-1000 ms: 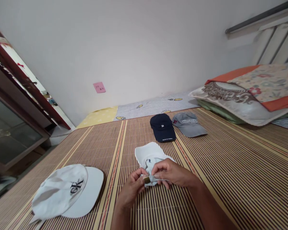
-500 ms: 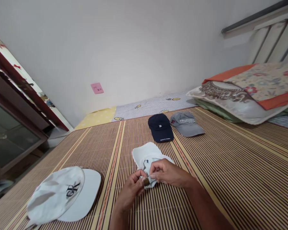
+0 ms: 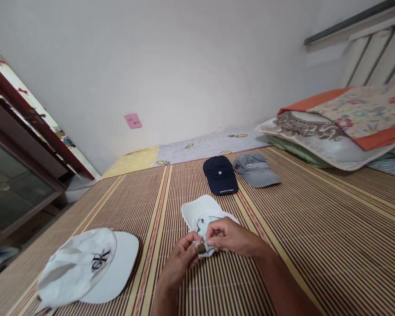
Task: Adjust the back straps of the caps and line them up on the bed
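A pale cap [image 3: 201,209] with a small dark logo lies on the striped mat, its brim pointing away from me. My left hand [image 3: 181,259] pinches the cap's strap beside a brass-coloured buckle [image 3: 202,248]. From the right, my right hand [image 3: 232,237] pinches the strap close to the buckle and covers part of the cap. The two hands' fingertips are nearly touching. Further back sit a navy cap [image 3: 220,175] and, against its right side, a grey cap [image 3: 256,170].
At the left front lies a white cap [image 3: 82,267] with black letters. The striped mat [image 3: 316,228] covers the bed up to a checked sheet [image 3: 204,142] along the wall. Pillows [image 3: 316,136] are piled at the back right, and a cabinet [image 3: 9,188] stands at the far left.
Both hands keep their pinch on the strap. The buckle has shifted very slightly between the fingers; the other caps have not moved.
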